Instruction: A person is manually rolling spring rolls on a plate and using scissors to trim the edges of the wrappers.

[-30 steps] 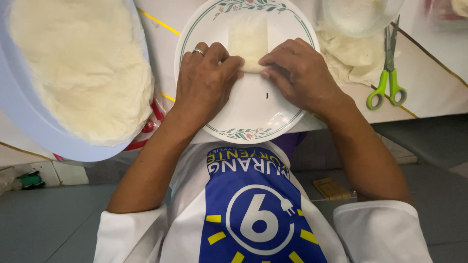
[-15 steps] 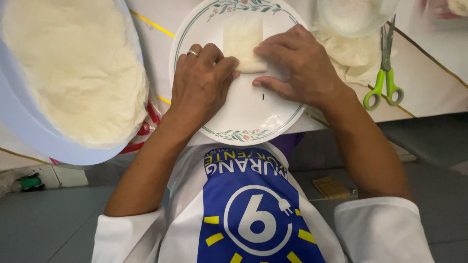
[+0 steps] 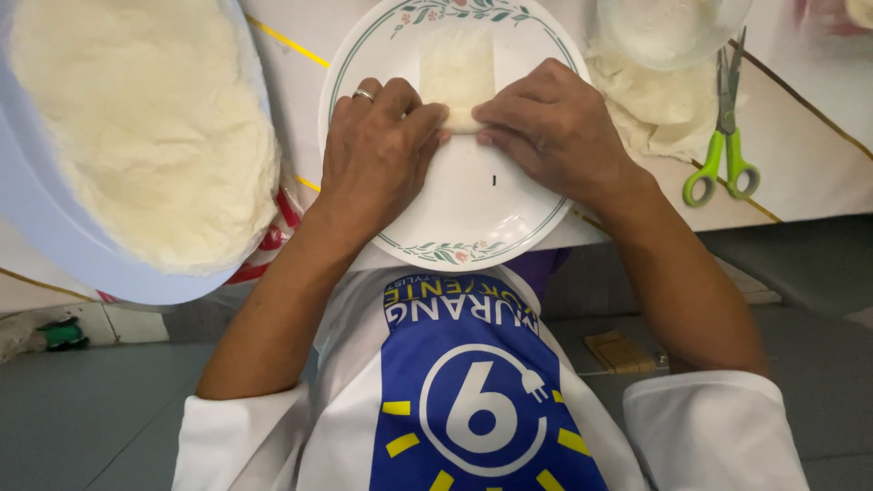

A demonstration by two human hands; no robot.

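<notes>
Wrapper (image 3: 457,73) on plate (image 3: 473,218), between both hands' fingertips (image 3: 435,116); bowl (image 3: 109,227) left of left hand (image 3: 377,159); scissors (image 3: 723,136) right of right hand (image 3: 555,132), jar (image 3: 668,27) beyond it.

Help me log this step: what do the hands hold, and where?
Both hands, left hand and right hand, pinch the pale wrapper at its near edge on the plate.

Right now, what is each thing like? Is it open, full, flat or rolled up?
Wrapper: partly rolled, near edge folded under the fingertips, far end flat on the plate.
Plate: upright on the table, mostly bare.
Left hand: pressing the roll.
Right hand: pressing the roll.
Big bowl: full of white filling.
Scissors: closed, lying flat.
Clear bowl: upright, contents unclear.
Stack of wrappers: flat, under the clear bowl.
</notes>
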